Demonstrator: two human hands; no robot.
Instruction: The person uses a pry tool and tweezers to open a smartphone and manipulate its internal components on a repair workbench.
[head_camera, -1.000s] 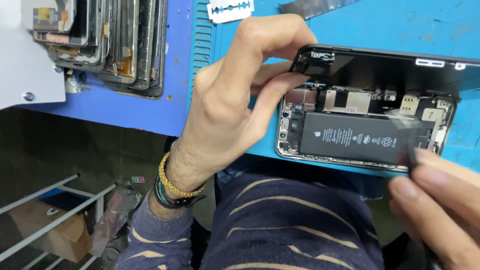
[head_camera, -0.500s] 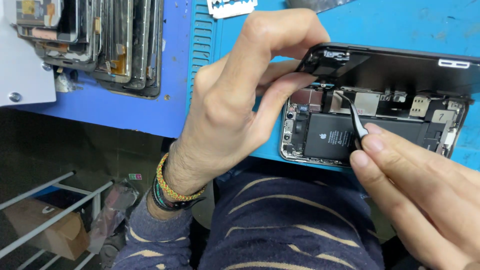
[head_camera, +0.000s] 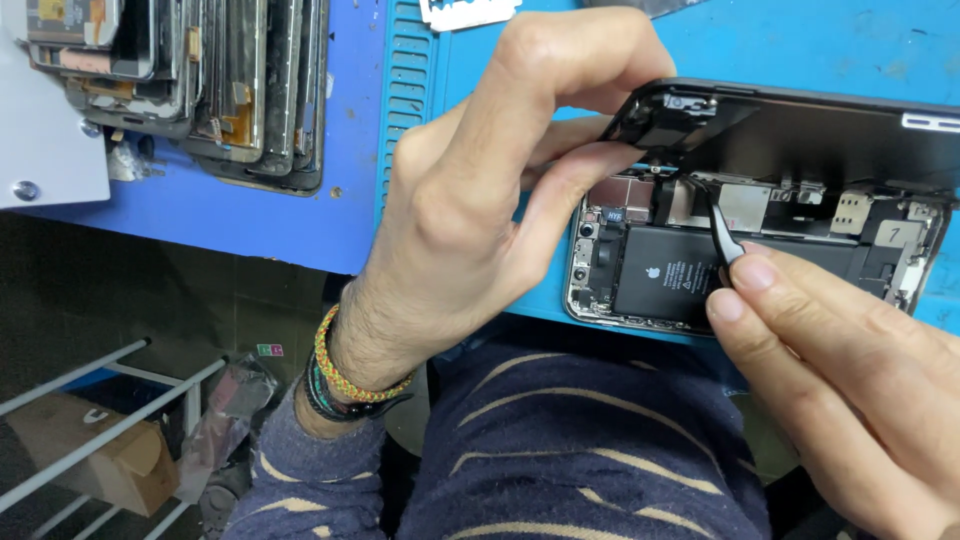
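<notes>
An opened smartphone (head_camera: 800, 250) lies on a blue work mat (head_camera: 800, 50), its black battery (head_camera: 665, 275) and inner boards exposed. My left hand (head_camera: 490, 190) pinches the corner of the lifted black screen panel (head_camera: 790, 125), holding it tilted up over the phone body. My right hand (head_camera: 830, 370) grips thin black tweezers (head_camera: 722, 228), whose tips reach into the upper part of the phone just above the battery, near the connectors under the screen's edge.
A stack of several old phone screens and frames (head_camera: 190, 80) stands at the top left on the darker blue table edge. A white razor-type blade (head_camera: 470, 10) lies at the top. A white block (head_camera: 50, 150) sits far left. Below are a wire shelf (head_camera: 100, 400) and a cardboard box (head_camera: 100, 455).
My right hand moved up and left from the phone's lower right, bringing the tweezers over the battery to the connector area. My left hand kept holding the screen up.
</notes>
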